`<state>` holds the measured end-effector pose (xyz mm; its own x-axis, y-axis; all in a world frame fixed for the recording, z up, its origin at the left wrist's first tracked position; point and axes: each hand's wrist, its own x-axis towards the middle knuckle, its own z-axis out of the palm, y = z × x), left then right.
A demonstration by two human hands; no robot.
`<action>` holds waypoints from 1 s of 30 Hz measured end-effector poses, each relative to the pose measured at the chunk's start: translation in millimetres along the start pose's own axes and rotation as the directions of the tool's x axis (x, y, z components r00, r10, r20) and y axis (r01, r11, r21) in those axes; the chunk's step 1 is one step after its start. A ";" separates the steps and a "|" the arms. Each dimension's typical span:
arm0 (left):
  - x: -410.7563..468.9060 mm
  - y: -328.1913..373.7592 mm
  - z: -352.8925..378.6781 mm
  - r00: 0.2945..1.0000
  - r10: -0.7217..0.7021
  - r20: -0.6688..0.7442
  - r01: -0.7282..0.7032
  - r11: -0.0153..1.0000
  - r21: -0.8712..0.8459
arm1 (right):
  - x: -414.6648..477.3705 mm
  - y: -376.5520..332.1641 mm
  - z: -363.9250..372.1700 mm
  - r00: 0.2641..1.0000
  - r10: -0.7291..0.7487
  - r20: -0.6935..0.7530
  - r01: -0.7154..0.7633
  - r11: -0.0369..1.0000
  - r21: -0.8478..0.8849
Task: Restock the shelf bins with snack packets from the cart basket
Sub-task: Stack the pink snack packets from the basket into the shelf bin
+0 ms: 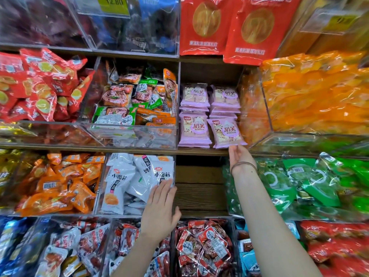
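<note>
Stacks of pink snack packets (194, 128) stand on the wooden middle shelf (201, 151) between two clear bins. My right hand (238, 156) reaches up from below and its fingertips pinch the lower edge of the front right pink packet (226, 132), which leans slightly. My left hand (159, 208) lies flat with straight fingers against the clear front of the bin of white packets (127, 182) one shelf lower. The cart basket is out of view.
Clear acrylic bins crowd every shelf: orange and green packets (137, 104) left of the pink stacks, yellow-orange packs (315, 96) to their right, green packs (299, 180) lower right, red packets (203, 248) at the bottom. A bare wooden gap (199, 188) lies between my arms.
</note>
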<state>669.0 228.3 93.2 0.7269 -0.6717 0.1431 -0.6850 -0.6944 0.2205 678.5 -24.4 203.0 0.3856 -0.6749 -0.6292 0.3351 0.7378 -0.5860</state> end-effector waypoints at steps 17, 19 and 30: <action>1.2 1.4 1.7 0.998 0.010 -0.064 -0.010 1.000 0.000 | -14.0 16.2 17.0 0.997 -0.006 0.080 0.022 0.981 -0.193; 0.8 1.1 2.4 0.998 0.009 -0.061 -0.008 1.000 0.005 | -14.3 13.6 19.9 0.994 0.013 0.105 0.008 0.980 -0.198; -6.7 7.4 -12.2 0.992 0.036 -0.117 -0.045 0.996 -0.073 | -26.8 7.6 -16.6 0.959 0.056 0.279 0.064 0.914 -0.401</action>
<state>659.6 230.9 105.6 0.7023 -0.6616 0.2629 -0.7116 -0.6427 0.2839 656.5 -0.9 206.9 0.6285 -0.6016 -0.4930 -0.0139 0.6250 -0.7805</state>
